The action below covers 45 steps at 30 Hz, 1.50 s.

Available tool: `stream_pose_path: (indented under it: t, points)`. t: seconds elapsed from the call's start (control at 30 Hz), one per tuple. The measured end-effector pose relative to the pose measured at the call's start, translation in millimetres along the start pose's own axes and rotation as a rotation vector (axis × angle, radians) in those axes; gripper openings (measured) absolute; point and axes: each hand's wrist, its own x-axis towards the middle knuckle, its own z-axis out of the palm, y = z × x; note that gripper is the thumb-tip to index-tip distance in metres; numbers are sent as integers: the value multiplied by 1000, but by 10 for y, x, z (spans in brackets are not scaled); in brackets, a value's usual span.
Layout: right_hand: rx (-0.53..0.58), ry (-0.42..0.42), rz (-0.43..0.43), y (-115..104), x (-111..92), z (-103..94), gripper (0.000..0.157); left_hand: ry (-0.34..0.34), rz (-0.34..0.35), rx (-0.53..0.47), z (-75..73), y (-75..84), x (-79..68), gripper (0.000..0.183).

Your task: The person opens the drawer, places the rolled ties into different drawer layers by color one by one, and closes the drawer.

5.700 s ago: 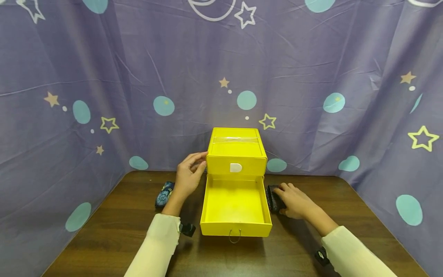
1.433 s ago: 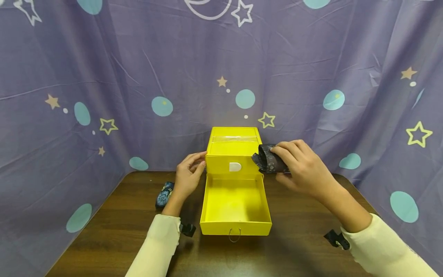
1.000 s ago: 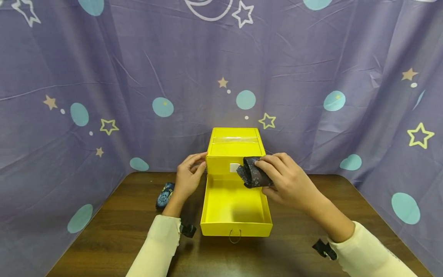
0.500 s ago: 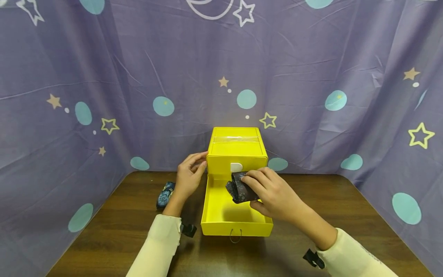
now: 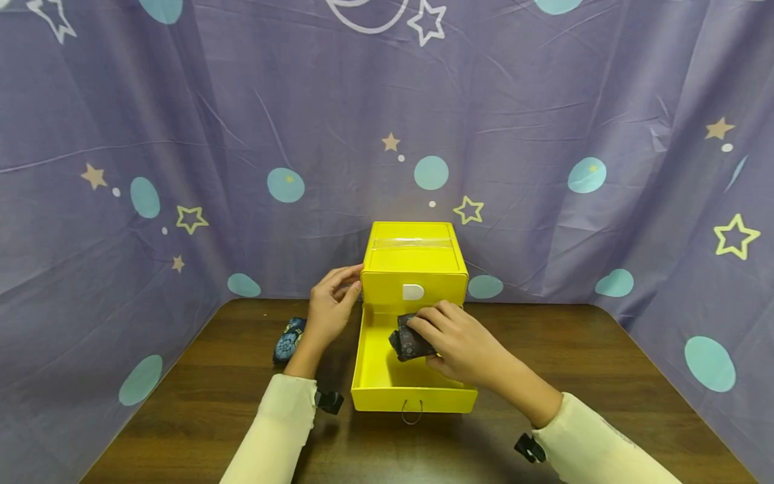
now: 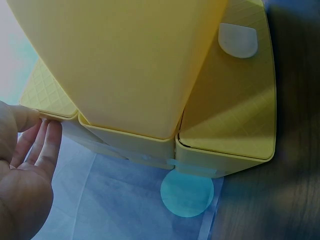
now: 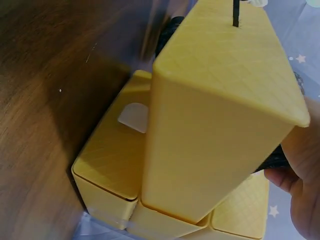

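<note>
yellow drawer unit (image 5: 417, 259) sits abt midway along back edge of brown wood table (image 5: 574, 349); 3 tiers, middle drawer (image 5: 387, 400) pulled out twd front edge, top drawer (image 5: 381, 290) + bottom drawer (image 6: 227, 105) closed, each w/ a white tab. r hand (image 5: 464, 343) is clamped on a dark floral cloth roll (image 5: 411, 341), fingers over the top, thumb underneath. roll is at the open top of middle drawer, approx centre; can't tell if it touches drawer floor. l hand (image 5: 329, 306) touches unit's left side up by top drawer, thumb at front corner, fingers fairly straight, thumb + fingers a bit apart, not wrapped round anything. blue patterned pouch (image 5: 288, 341) lies nr table's left edge, twd back-left corner, partly blocked by l forearm (image 5: 269, 430). purple curtain (image 5: 338, 121) w/ stars + blue spots hangs past back edge.
</note>
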Motion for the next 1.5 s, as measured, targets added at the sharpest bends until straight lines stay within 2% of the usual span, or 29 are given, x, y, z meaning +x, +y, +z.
stream_pose_path:
  t: [0.23,0.87,1.5]
  points:
    - [5,-82,16,55,21,120,68,-3,-10,15,-6,10,-6,30]
    - [-15,-181,39,129,26,295,63,-9,7,-8,0,-3,2,30]
    - [1,-269,52,33,-1,238,61,-11,4,8,-6,2,-10,30]
